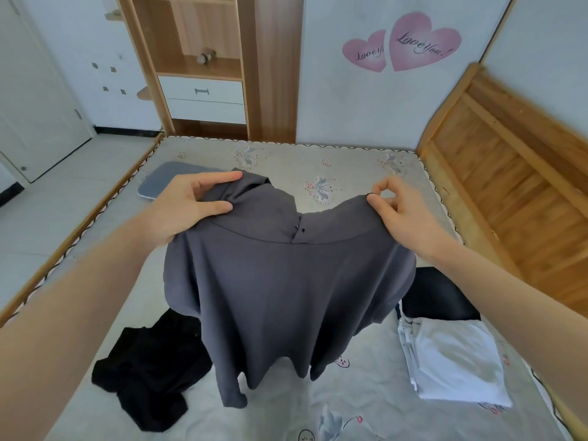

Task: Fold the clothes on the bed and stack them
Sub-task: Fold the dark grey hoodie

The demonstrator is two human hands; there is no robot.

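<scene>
Hanging mid-frame above the bed (286, 160), the grey shirt (286, 297) is gripped at its shoulders by the left hand (187, 208) and pinched by the right hand (397, 208).

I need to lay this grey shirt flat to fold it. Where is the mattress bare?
Bare mattress lies beyond the grey shirt, between the grey pad and the wooden headboard. Nearer, it is crowded: black garment on the left, white folded stack on the right.
</scene>
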